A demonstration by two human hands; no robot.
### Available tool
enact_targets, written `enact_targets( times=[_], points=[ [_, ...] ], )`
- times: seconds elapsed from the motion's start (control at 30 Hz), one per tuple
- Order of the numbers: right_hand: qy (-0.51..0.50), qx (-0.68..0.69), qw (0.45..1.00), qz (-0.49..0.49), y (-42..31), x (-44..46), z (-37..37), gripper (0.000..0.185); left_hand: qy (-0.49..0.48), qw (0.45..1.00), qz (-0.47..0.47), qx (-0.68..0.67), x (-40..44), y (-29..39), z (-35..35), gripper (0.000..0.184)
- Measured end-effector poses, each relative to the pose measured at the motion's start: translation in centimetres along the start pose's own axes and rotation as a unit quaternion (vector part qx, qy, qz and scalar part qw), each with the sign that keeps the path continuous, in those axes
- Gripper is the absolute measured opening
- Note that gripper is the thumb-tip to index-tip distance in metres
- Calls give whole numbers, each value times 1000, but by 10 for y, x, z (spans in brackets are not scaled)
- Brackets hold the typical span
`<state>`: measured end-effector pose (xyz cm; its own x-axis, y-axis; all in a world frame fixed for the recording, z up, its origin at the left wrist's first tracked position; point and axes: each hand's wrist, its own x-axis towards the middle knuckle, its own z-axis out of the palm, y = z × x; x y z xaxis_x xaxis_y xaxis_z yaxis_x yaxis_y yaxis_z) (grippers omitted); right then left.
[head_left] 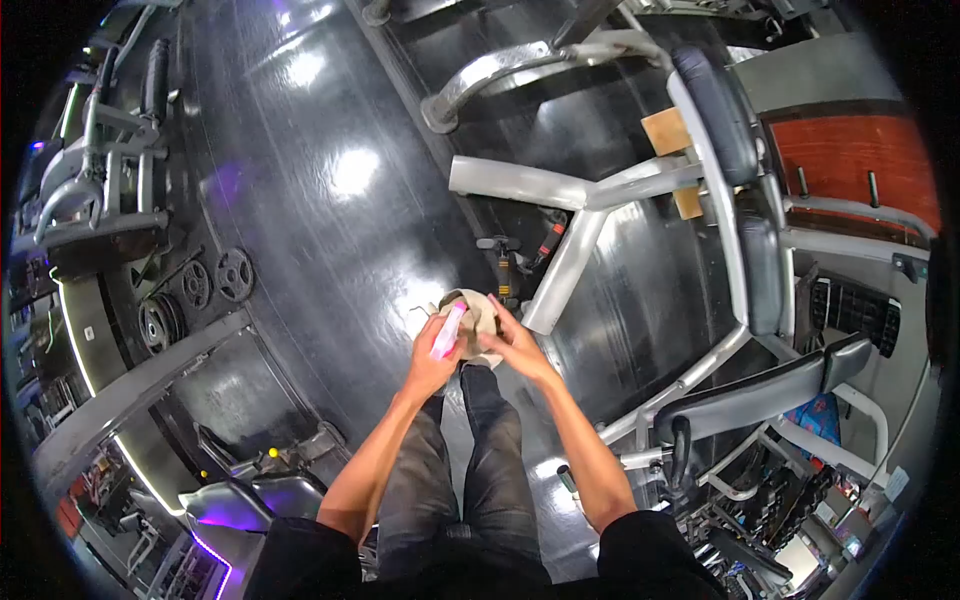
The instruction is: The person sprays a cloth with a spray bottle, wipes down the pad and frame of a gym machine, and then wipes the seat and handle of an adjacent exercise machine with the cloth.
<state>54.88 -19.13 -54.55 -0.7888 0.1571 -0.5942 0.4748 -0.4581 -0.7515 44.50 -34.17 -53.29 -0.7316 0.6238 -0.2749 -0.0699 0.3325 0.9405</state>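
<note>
In front of my legs, my left hand [434, 352] is closed around a small pink-and-white bottle [450, 331], which is tilted; its exact kind is too small to make out. A crumpled beige cloth [484, 318] sits between my two hands, just behind and beside the bottle. From the other side, my right hand [518, 347] grips the cloth, thumb toward the middle and fingers along its edge. Part of the cloth is hidden by the bottle and my left fingers.
A grey-framed bench [568, 188] with black pads stands close on the right. Handles with red and orange bands [504, 274] lie by its foot. Weight plates [234, 274] lean at the left, near another machine [100, 180]. Shiny black flooring [330, 230] stretches ahead.
</note>
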Motion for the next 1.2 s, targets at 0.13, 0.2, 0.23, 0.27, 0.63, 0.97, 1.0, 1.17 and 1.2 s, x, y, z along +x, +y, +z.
enact_targets(
  times=[0.13, 0.2, 0.23, 0.27, 0.63, 0.97, 1.0, 1.17, 1.2],
  points=[
    [31, 127, 987, 94, 77, 55, -56, 62, 8, 1000, 2, 14, 22, -55, 27, 25],
    [29, 133, 983, 126, 114, 83, -80, 61, 27, 999, 10, 20, 28, -82, 39, 23],
    [69, 132, 977, 150, 131, 94, -87, 61, 31, 999, 7, 21, 27, -96, 43, 23],
    [108, 130, 970, 174, 148, 103, -93, 61, 22, 999, -4, 37, 27, -109, 47, 22],
    [303, -284, 897, 151, 353, 231, -170, 67, 32, 996, -52, 69, 12, -168, 60, 18],
    [236, -298, 911, 160, 300, 211, -142, 49, 33, 995, -88, 43, 8, -169, 56, 19],
    [218, -273, 926, 141, 291, 200, -138, 44, 44, 994, -91, 32, 7, -161, 55, 19],
    [205, -166, 964, -16, 256, 131, -94, 44, 55, 996, -10, 69, -1, -104, 47, 20],
    [201, -140, 970, -9, 237, 115, -84, 42, 41, 995, -7, 87, -1, -78, 43, 21]
  ],
)
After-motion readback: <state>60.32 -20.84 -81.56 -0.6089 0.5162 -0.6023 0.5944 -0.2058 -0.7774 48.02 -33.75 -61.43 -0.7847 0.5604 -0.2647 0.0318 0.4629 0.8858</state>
